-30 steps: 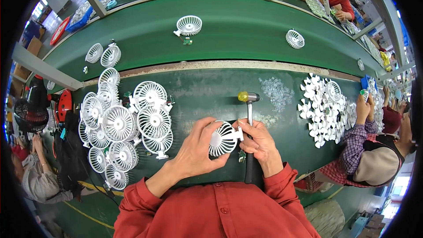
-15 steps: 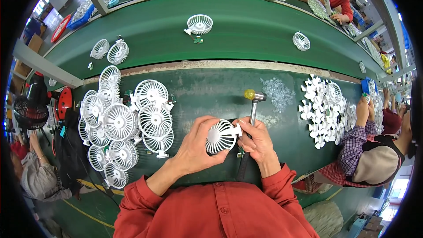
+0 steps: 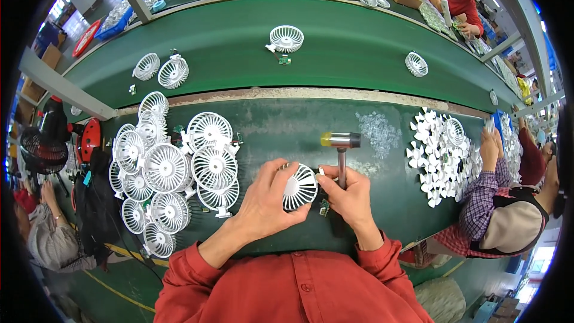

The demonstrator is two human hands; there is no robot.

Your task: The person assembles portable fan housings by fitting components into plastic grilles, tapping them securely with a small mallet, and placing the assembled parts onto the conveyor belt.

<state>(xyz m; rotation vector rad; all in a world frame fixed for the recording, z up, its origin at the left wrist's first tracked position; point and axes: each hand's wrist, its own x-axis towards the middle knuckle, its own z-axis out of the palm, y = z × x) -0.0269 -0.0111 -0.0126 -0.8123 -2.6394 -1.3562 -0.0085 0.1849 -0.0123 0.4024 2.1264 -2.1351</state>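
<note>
My left hand (image 3: 266, 200) is closed around a round white fan housing (image 3: 299, 188), its slatted side facing up. Close against the housing's right side is my right hand (image 3: 350, 197), its thumb near the white neck (image 3: 321, 171). A two-faced hammer (image 3: 342, 140), with one yellow end and one dark end, stands up out of my right hand. Its metal shaft runs down into my fingers, which hide part of the grip. A small green circuit board (image 3: 323, 207) hangs below the neck, beside my right palm.
Piled white fan housings (image 3: 165, 167) lie to the left. White fan blades (image 3: 433, 161) and small clear pieces (image 3: 379, 134) are on the right. Beyond the table edge, a green conveyor belt (image 3: 227, 42) carries several housings. A co-worker's checked sleeve (image 3: 481, 197) is at far right.
The hammer's head has risen off the table and turned level, and its shaft is now in my right hand. The housings on the belt appear shifted slightly right.
</note>
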